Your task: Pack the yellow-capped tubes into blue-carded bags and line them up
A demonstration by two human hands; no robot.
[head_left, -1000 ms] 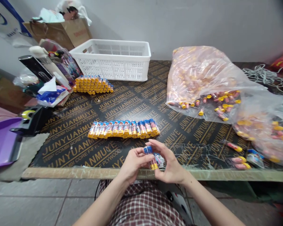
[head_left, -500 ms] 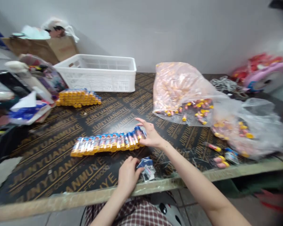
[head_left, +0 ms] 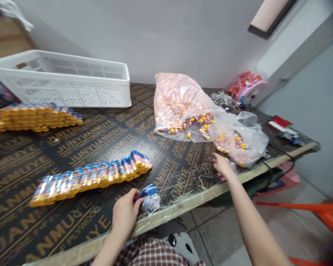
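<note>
My left hand pinches a small stack of blue-and-clear printed plastic sleeves at the table's front edge. To the right, my right hand is down over loose pink pieces near the plastic bag; a bit of red shows by its fingertips. Its fingers are partly hidden, so I cannot tell whether they grip anything. Left of both hands lies a long row of small tubes with yellow caps and blue printed wraps, stacked in layers. A clear bag holds many pink pieces with yellow caps.
A white plastic basket stands at the back left, with another stack of wrapped tubes before it. A knotted bag part lies near the right edge. Behind are a white cable and a pink round object. Orange bars are at lower right.
My right hand has left the right end of the tube row and moved right to the loose pieces. My left hand keeps the sleeves. The view has turned right.
</note>
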